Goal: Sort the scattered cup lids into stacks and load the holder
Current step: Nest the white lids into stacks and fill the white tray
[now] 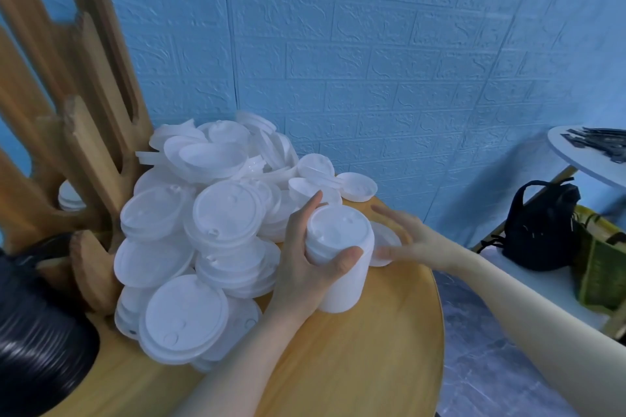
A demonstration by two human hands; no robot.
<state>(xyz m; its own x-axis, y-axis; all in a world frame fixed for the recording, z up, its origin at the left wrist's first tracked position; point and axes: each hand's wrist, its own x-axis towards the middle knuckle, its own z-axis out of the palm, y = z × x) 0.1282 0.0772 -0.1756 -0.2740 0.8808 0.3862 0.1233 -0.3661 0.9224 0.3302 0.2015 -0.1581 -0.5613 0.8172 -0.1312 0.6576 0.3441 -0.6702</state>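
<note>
I see one stack (338, 257) of small white lids standing on the tabletop (355, 349), near its right edge. The left hand (305, 264) wraps it: thumb across the front, fingers up the far side. That grip is closed on the stack, I judge to keep the column square while more lids go on.

The right hand (403, 240) lies just beside the stack with fingers straight, reaching over one flat lid (386, 240) on the tabletop. It holds nothing yet. The image is smeared there, so I cannot tell whether the fingertips touch the lid. I judge this lid is the next one for the stack.

The loose pile (203, 230) sits left of the stack and runs back to the wall (406, 61). It mixes large and small lids, some face up, some tilted on edge. I cannot count them exactly: several dozen at least. Most of the sorting is not yet done.

The wooden holder (74, 118) stands at the left rear, touching the pile. I count three upright prongs clearly; others may be cut off by the frame. One slot shows a few white lids low down (69, 196).

One column of black lids (37, 332) lies at the lower left.

One black bag (538, 227) rests on a shelf off the tabletop to the right.
</note>
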